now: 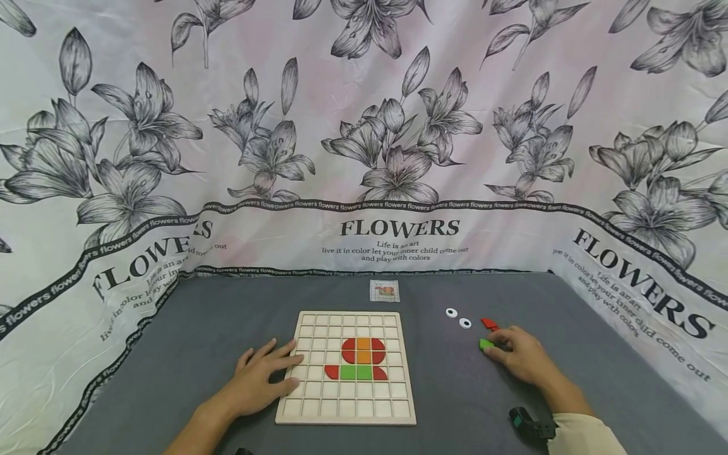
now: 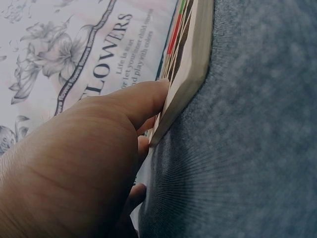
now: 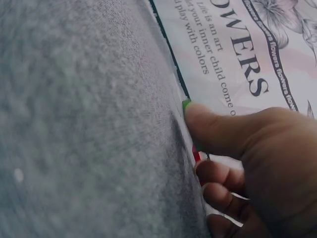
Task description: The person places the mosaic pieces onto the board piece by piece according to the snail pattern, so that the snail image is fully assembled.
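A wooden grid board (image 1: pixel 347 420) lies on the grey cloth. In it, red quarter-round tiles flank orange squares (image 1: pixel 363 351), with a row of two green squares (image 1: pixel 356 373) and a red tile at each end below. My left hand (image 1: pixel 256 382) rests at the board's left side, fingers spread and fairly straight, thumb on the rim. Off to the right, my right hand (image 1: pixel 526 360) pinches a small green tile (image 1: pixel 486 344) between thumb and fingers, low over the cloth. In the right wrist view only a corner of the green tile (image 3: pixel 186 104) shows past the thumb.
Loose red tiles (image 1: pixel 488 323) lie just beyond the right fingertips. Two white eye discs (image 1: pixel 452 313) sit between them and the board. A small picture card (image 1: pixel 385 291) lies behind the board. A flower-printed curtain (image 1: pixel 398 240) borders the back and sides. A dark strap device (image 1: pixel 529 424) is by the right sleeve.
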A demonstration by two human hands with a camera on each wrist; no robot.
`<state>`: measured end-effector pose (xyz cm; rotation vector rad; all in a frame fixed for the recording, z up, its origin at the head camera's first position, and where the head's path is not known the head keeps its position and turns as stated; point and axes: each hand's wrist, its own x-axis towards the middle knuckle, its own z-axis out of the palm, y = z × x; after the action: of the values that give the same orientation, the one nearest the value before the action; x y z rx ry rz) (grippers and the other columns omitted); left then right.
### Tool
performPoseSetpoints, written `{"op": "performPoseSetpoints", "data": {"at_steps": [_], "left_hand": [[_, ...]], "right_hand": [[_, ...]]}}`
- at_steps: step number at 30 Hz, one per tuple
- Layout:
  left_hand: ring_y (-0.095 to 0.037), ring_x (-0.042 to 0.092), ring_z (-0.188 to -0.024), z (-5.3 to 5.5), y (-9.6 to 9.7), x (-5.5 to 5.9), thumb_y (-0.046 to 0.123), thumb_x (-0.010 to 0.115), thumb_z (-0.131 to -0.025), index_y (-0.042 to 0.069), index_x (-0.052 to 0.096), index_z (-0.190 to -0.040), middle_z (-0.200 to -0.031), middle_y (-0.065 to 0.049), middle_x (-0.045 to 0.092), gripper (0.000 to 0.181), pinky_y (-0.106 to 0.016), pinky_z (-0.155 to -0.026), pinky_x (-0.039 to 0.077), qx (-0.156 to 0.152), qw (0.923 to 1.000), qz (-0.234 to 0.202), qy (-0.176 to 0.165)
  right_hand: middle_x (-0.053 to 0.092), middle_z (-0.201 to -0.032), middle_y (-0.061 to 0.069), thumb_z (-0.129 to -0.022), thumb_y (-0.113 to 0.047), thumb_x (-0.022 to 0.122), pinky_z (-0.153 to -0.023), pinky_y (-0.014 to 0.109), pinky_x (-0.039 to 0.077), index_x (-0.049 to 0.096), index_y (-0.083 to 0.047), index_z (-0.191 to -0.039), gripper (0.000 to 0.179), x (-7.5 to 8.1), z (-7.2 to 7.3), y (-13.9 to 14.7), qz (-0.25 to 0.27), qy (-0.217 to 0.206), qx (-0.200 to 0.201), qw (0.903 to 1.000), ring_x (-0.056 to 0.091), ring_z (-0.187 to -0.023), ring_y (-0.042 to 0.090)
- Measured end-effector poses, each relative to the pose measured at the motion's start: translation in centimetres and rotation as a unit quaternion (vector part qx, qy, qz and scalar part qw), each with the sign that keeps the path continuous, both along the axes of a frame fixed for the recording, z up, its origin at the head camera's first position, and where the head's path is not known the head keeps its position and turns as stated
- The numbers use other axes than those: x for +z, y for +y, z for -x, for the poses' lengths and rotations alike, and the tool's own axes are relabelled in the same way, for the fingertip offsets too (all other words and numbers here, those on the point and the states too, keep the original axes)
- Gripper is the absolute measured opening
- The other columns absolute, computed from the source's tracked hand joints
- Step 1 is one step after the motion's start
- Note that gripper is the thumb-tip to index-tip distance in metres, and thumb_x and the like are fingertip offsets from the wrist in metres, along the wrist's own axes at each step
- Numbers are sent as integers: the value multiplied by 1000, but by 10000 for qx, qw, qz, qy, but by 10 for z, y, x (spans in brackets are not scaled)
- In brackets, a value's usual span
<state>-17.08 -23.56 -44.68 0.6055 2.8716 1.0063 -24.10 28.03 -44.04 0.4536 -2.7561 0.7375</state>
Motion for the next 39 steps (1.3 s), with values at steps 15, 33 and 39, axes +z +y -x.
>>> {"op": "performPoseSetpoints", "data": {"at_steps": [15, 33, 39], "left_hand": [[-45, 17, -140, -1, -1, -2, 47, 62, -92, 17, 59, -136, -152, -6, 35, 54, -70, -102, -1, 13, 10000, 14, -3], [-45, 16, -140, 1, -4, -1, 47, 63, -92, 17, 59, -136, -152, -6, 35, 54, -71, -101, -2, 21, 10000, 12, 43], [-46, 16, -139, 0, -2, 0, 47, 62, -92, 16, 59, -137, -152, -7, 35, 54, -70, -101, -2, -46, 10000, -14, 4]], "right_hand": [[61, -84, -5, -84, -24, 78, -57, 29, 42, 73, -10, -107, 28, 26, -7, -17, 715, 364, -84, 9967, 52, -71, 16], [60, -85, -8, -79, -15, 82, -57, 27, 41, 74, -15, -99, 22, 70, -22, -75, 1017, 1320, 682, 9836, 48, -72, 11], [64, -89, -10, -77, -10, 83, -63, 28, 47, 74, -11, -99, 23, 74, -22, -95, 1118, 1534, 1007, 9766, 54, -79, 8]]}}
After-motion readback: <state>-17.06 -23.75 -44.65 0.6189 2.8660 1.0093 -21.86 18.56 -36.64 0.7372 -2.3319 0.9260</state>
